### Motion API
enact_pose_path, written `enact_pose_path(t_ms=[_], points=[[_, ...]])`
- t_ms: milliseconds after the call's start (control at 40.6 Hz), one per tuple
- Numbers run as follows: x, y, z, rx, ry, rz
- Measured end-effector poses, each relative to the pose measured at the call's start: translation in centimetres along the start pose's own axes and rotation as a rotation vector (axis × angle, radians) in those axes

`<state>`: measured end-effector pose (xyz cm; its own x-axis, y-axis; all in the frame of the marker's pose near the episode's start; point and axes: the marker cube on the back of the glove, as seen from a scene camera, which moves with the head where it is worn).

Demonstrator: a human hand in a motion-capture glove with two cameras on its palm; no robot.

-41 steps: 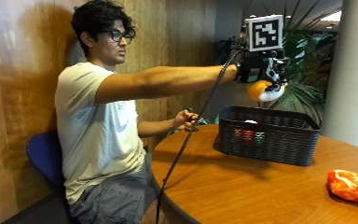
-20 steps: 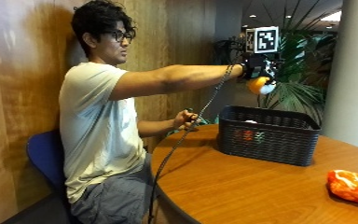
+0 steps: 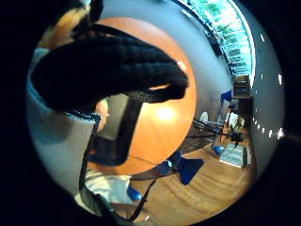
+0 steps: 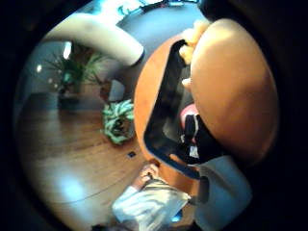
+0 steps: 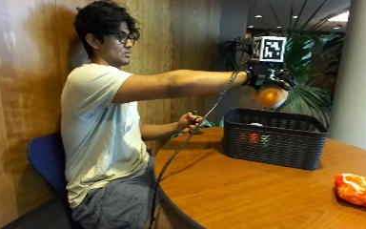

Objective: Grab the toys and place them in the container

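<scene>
From the outside view, a seated person stretches the right arm straight out at shoulder height, the black-gloved right hand held above the dark woven plastic basket that stands on the round wooden tabletop. The fingers curl down around a smooth orange ball-shaped toy, which hangs from the hand above the basket's open top, not touching it. Through the basket's weave, red and green items show inside. An orange crinkled plush toy lies on the tabletop well apart from the basket. The bare left hand rests near the tabletop's edge.

The thumb-side palm view alone looks down into the basket, with the orange toy filling much of the picture. The little-finger-side view shows a gloved finger curved across the tabletop.
</scene>
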<state>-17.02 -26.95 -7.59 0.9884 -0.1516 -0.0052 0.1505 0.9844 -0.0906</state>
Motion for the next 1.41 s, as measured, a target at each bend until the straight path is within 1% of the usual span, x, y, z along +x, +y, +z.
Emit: enact_pose_path(t_ms=[49, 197, 345, 542, 616, 715, 937, 1035, 1159, 1405], points=[[-0.3, -0.1, 0.0, 0.008, -0.001, 0.011], [0.6, 0.7, -0.4, 0.048, -0.017, -0.047], [0.9, 1.2, -0.8, 0.056, -0.018, -0.038], [1.0, 2.8, -0.8, 0.006, -0.047, -0.038], [0.8, 4.3, -0.7, -0.040, -0.057, -0.041], [0.2, 6.9, -0.4, -0.033, -0.045, -0.046], [2.0, 14.1, 1.7, 0.002, -0.007, -0.168], [3.3, 17.2, 2.9, 0.039, 0.026, -0.165], [5.5, 20.3, 4.9, 0.070, 0.003, -0.141], [9.9, 25.3, 8.5, 0.018, 0.004, -0.122]])
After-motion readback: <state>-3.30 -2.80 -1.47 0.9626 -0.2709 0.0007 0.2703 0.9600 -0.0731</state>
